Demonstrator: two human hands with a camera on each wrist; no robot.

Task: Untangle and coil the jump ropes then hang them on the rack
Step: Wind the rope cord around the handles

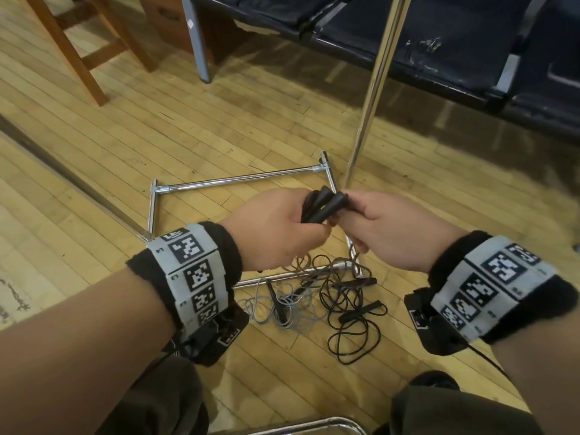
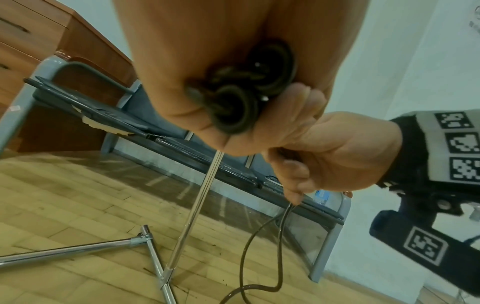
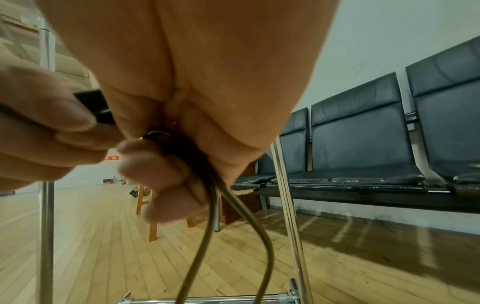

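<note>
Overhead, both handles [image 1: 324, 206] in left hand [image 1: 276, 230], cord in right hand [image 1: 389, 233].

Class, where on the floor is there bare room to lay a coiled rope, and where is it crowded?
Bare wooden floor lies inside the rack base, behind the left hand. The tangled ropes crowd the rack's near rail.

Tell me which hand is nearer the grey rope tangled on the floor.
Left. In the head view the left hand sits almost straight above the grey rope, while the right hand is off to its right side, above the black ropes. Neither touches it.
</note>
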